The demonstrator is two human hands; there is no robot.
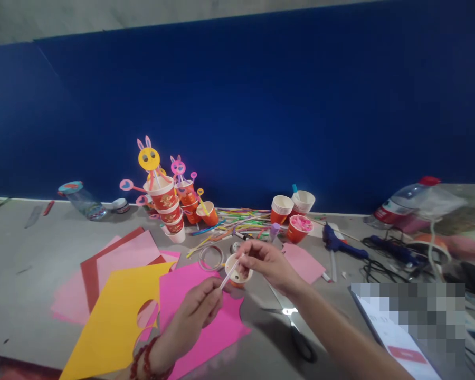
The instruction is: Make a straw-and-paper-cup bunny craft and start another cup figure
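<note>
Between my two hands runs a thin, pale straw-like stick (pixel 230 274), tilted up to the right. My left hand (pixel 200 307), with a red beaded bracelet at the wrist, is closed on its lower end. The fingers of my right hand (pixel 263 261) pinch its upper end. Just behind and below the stick stands an upturned paper cup (pixel 237 281), partly hidden by my fingers, with small dark holes in its pale top. Under my left hand lies a bright pink sheet (pixel 186 285), beside a yellow sheet (pixel 111 316) with a round cut-out.
Decorated cup figures (pixel 168 203) stand at the back left, near coloured sticks (pixel 241 221). Stacked cups (pixel 282 206) are behind my right hand. Scissors (pixel 291 316) lie by my right forearm. Glue guns (pixel 340 245), cables and a bottle (pixel 399 206) are at the right.
</note>
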